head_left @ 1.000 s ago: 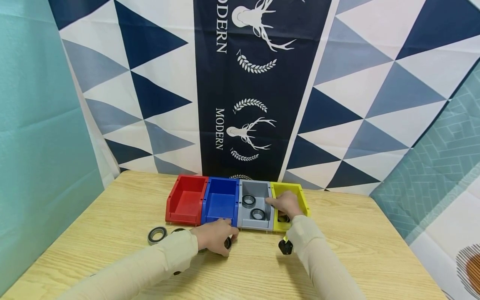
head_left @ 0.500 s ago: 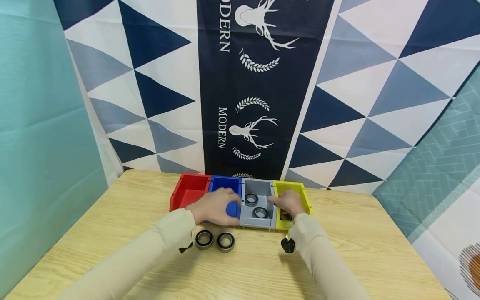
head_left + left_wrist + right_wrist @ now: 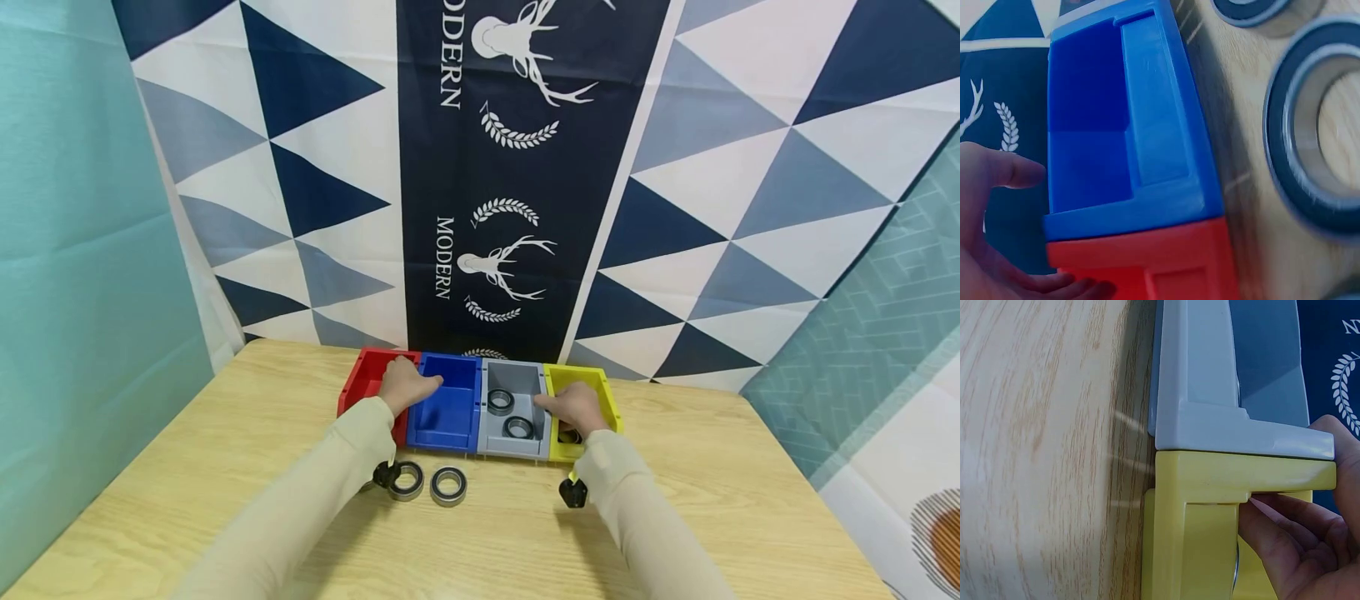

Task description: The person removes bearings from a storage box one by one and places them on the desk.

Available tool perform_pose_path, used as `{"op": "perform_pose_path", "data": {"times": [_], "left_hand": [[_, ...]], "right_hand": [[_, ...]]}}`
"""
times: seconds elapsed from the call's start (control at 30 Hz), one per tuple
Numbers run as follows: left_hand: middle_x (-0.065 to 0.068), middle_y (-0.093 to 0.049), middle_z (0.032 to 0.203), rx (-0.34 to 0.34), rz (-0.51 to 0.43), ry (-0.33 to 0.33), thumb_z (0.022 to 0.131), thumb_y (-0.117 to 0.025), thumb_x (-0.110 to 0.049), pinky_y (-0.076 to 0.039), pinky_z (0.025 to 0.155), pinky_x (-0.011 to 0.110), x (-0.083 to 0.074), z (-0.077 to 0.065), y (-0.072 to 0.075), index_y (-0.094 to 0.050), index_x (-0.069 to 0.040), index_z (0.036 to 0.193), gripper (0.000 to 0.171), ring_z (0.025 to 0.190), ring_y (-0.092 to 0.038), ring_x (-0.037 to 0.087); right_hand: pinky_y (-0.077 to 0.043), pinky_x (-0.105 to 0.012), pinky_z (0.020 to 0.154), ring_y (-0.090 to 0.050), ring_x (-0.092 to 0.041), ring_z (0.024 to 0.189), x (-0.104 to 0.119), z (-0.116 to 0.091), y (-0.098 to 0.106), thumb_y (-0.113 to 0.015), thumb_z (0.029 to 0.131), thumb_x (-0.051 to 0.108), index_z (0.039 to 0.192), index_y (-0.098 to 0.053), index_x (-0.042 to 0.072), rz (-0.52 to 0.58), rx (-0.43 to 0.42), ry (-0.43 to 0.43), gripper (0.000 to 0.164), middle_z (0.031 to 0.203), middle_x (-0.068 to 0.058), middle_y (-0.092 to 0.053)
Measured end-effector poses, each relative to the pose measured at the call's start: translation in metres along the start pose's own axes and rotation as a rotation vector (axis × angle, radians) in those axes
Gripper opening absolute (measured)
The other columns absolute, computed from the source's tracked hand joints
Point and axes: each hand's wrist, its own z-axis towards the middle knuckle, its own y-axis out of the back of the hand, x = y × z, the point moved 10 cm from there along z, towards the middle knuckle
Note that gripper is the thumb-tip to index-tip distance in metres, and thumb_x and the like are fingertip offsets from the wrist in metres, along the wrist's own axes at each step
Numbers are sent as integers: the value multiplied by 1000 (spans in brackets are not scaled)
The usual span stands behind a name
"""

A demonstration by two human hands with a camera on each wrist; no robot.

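My left hand (image 3: 405, 385) is over the red bin (image 3: 360, 387). In the left wrist view its thumb stretches beside the blue bin (image 3: 1166, 119) and its fingers reach over the red one, with nothing held. My right hand (image 3: 577, 407) grips the adjoining side walls of the grey bin (image 3: 1210, 356) and the yellow bin (image 3: 1210, 550), thumb on the grey side, fingers inside the yellow. Two black-sealed ball bearings (image 3: 518, 428) lie in the grey bin. Another bearing (image 3: 570, 436) shows partly in the yellow bin.
On the wooden table (image 3: 517, 533), in front of the bins, lie a bearing (image 3: 448, 487) and a second bearing (image 3: 406, 481). Part of another shows behind the left wrist's black camera (image 3: 386, 474). A patterned cloth (image 3: 487, 167) hangs behind the bins.
My left hand has left the bearings on the table, lifted past the blue bin's front and moved left to the red bin. My right hand has kept its grip in place.
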Motion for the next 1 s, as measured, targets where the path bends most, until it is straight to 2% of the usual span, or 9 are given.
{"op": "perform_pose_path", "data": {"times": [0.07,0.13,0.2,0.3,0.43,0.63,0.8,0.9,1.0], "left_hand": [[21,-66,112,32,-28,34,88,-62,-34,-57,83,40,5,2,-7,-56,7,119,52,97,-63,30],[16,-69,91,53,-51,50,89,-61,-32,-56,68,31,8,3,-12,-63,4,104,39,82,-63,25],[10,-62,73,50,-72,57,90,-59,-29,-48,58,26,9,4,-14,-62,-1,89,28,71,-59,21],[4,-47,61,30,-86,63,90,-57,-24,-41,51,23,11,4,-14,-53,-7,73,24,60,-51,18],[2,-40,53,12,-78,60,90,-54,-18,-37,47,22,13,3,-14,-43,-12,64,29,49,-43,15],[1,-40,50,5,-65,38,92,-53,-17,-35,45,21,14,2,-12,-43,-12,63,31,45,-41,14],[2,-40,48,0,-41,18,92,-55,-16,-35,42,21,13,3,-9,-42,-12,60,34,42,-41,14],[1,-40,47,8,-33,10,90,-58,-14,-37,43,20,12,5,-9,-42,-13,58,35,41,-41,14],[1,-39,47,10,-28,-7,86,-60,-10,-37,43,20,8,8,-10,-40,-13,56,36,41,-39,13]], "right_hand": [[-44,-21,45,-49,-12,40,-2,-1,-1,-72,80,34,50,-35,15,5,1,-4,52,43,6,-30],[-45,-21,46,-52,-13,42,-3,-2,-1,-73,79,34,50,-36,15,8,-4,-13,51,44,5,-31],[-45,-21,46,-52,-13,42,-3,-2,-1,-72,79,35,51,-35,15,2,-6,-14,51,44,5,-31],[-46,-21,47,-53,-13,43,-1,-2,-2,-72,79,35,51,-35,15,-12,0,-5,50,44,5,-31],[-47,-22,47,-54,-12,44,0,-1,-1,-72,80,35,53,-38,14,-16,3,3,48,45,5,-36],[-47,-22,48,-50,-12,44,4,3,0,-73,79,34,53,-38,14,-5,-5,20,48,46,5,-33],[-43,-21,47,-49,-12,46,12,1,3,-75,78,31,58,-55,8,2,-14,51,37,47,4,-39],[-39,-20,47,-45,-12,48,22,-2,11,-78,75,28,68,-66,2,-47,-46,102,29,48,4,-42],[-34,-21,48,-40,-12,48,33,-4,18,-82,72,27,66,-63,3,-132,-36,134,31,49,4,-39]]}}
